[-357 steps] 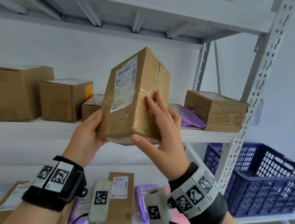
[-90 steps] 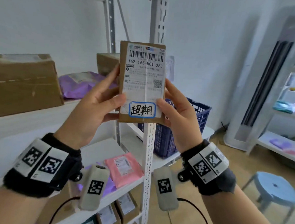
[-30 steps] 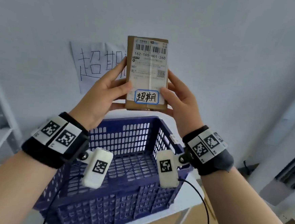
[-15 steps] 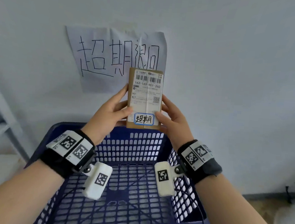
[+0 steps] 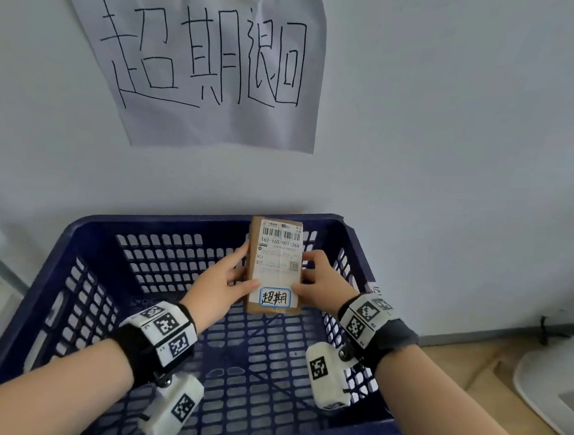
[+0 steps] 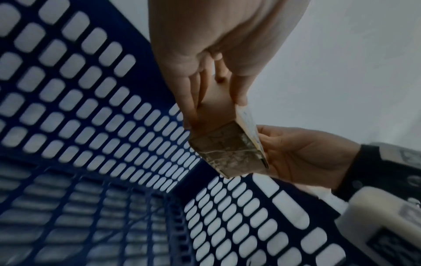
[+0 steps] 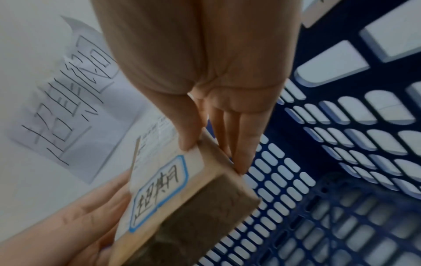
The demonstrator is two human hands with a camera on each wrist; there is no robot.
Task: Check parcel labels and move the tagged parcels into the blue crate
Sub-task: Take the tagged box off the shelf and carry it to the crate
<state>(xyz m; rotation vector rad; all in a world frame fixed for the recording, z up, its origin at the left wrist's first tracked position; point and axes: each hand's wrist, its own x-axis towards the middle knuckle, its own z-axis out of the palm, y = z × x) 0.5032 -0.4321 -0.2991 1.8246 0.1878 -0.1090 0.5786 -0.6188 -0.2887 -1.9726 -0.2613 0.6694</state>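
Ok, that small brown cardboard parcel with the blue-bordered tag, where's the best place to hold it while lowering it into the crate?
Grip the small brown cardboard parcel by its two long narrow sides, one from each side, as the left hand and right hand do now. It is a slim upright box, label facing you; side grips probably leave its bottom end clear above the blue plastic crate.

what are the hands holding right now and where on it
Both hold the tagged parcel by its long side edges: left hand on its left edge, right hand on its right edge, above the blue crate.
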